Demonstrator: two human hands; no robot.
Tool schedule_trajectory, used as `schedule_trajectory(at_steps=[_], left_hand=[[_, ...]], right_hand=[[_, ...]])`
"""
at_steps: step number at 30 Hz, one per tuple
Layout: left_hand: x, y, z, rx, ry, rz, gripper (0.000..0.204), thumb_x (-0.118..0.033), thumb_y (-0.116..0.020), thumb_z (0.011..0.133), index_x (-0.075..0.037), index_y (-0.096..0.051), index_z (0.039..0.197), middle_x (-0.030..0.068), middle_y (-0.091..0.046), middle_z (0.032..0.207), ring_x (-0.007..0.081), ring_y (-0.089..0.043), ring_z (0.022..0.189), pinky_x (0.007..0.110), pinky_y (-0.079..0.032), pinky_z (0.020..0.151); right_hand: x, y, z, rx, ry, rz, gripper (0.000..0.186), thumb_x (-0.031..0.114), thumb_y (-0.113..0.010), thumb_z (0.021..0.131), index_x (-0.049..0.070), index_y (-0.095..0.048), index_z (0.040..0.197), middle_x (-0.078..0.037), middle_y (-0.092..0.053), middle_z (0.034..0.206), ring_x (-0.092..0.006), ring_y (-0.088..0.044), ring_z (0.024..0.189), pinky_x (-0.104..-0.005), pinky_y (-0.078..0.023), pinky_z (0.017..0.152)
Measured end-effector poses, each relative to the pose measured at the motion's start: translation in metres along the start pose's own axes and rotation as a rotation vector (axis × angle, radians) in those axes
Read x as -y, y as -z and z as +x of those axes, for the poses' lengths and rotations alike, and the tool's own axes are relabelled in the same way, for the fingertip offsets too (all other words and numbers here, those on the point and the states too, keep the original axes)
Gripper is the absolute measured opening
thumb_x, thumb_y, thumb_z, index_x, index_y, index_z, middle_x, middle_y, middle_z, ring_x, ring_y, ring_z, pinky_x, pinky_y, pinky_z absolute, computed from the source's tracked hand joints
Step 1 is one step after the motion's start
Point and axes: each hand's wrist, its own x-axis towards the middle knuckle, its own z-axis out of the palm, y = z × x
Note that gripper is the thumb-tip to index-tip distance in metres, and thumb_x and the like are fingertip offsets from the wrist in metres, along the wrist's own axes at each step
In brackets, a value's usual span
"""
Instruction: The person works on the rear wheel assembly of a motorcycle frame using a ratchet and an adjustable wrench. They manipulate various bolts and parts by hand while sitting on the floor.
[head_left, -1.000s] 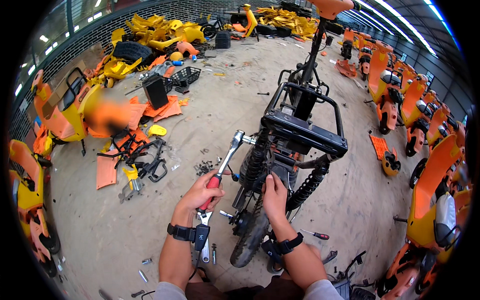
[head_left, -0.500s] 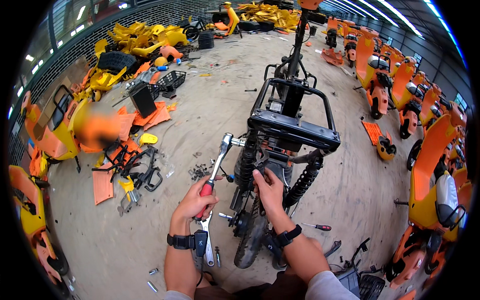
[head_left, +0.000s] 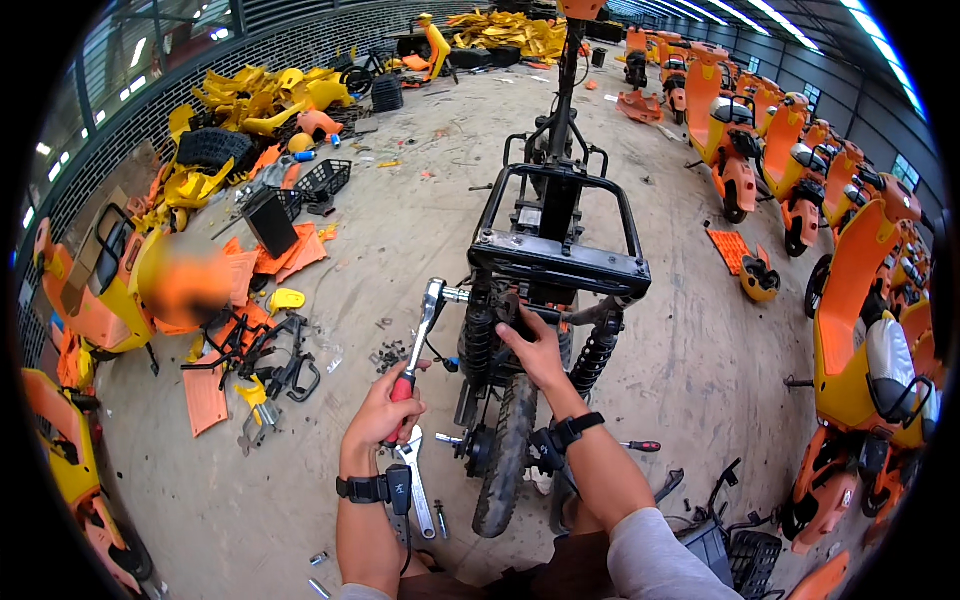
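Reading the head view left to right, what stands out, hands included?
Flat orange panel → left hand gripping a red-handled ratchet wrench → right hand → screwdriver → yellow helmet.

A red-handled chrome ratchet [head_left: 422, 328] slants up beside the left shock absorber [head_left: 478, 338]. The black scooter frame [head_left: 560, 258] stands upright, stripped of panels.

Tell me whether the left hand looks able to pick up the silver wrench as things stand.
Probably not right away: the left hand is closed around the red-handled ratchet. Beyond that, the way looks free, with nothing seen lying on the silver wrench.
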Motion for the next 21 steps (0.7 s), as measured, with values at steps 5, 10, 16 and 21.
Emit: schedule_trajectory(at_steps=[5, 10, 16, 21], left_hand=[[0.001, 0.002, -0.002, -0.013, -0.029, 0.041, 0.061, 0.012, -0.050, 0.075, -0.001, -0.042, 0.133, 0.0029, -0.041, 0.058, 0.0111, -0.040, 0.037, 0.027, -0.031, 0.033], [0.001, -0.001, 0.005, -0.013, -0.030, 0.082, 0.058, 0.011, -0.054, 0.074, -0.004, -0.045, 0.129, 0.0010, -0.041, 0.057, 0.0101, -0.041, 0.038, 0.026, -0.034, 0.035], [-0.004, -0.006, -0.002, -0.048, 0.025, 0.077, 0.060, 0.011, -0.053, 0.073, -0.004, -0.045, 0.130, 0.0007, -0.042, 0.059, 0.0097, -0.042, 0.038, 0.026, -0.035, 0.034], [0.001, -0.005, 0.001, -0.049, 0.002, 0.076, 0.061, 0.012, -0.053, 0.073, -0.004, -0.045, 0.131, 0.0015, -0.044, 0.061, 0.0097, -0.042, 0.037, 0.026, -0.035, 0.035]], right_hand=[[0.007, 0.007, 0.008, 0.058, 0.090, -0.088, 0.059, 0.028, -0.076, 0.080, -0.005, -0.055, 0.124, -0.010, -0.058, 0.116, -0.0192, -0.054, 0.108, -0.0296, -0.040, 0.096], [-0.007, 0.012, 0.020, 0.012, 0.187, -0.029, 0.043, 0.020, -0.076, 0.079, -0.004, -0.061, 0.111, -0.010, -0.065, 0.101, -0.0173, -0.058, 0.096, -0.0304, -0.045, 0.087], [0.011, 0.015, 0.025, 0.104, 0.182, -0.106, 0.048, 0.015, -0.075, 0.077, -0.002, -0.061, 0.119, -0.007, -0.065, 0.108, -0.0150, -0.056, 0.103, -0.0292, -0.040, 0.095], [0.005, 0.016, 0.031, -0.030, 0.285, -0.244, 0.025, 0.017, -0.071, 0.076, 0.001, -0.067, 0.095, -0.011, -0.068, 0.091, -0.0277, -0.057, 0.093, -0.0361, -0.041, 0.091]])
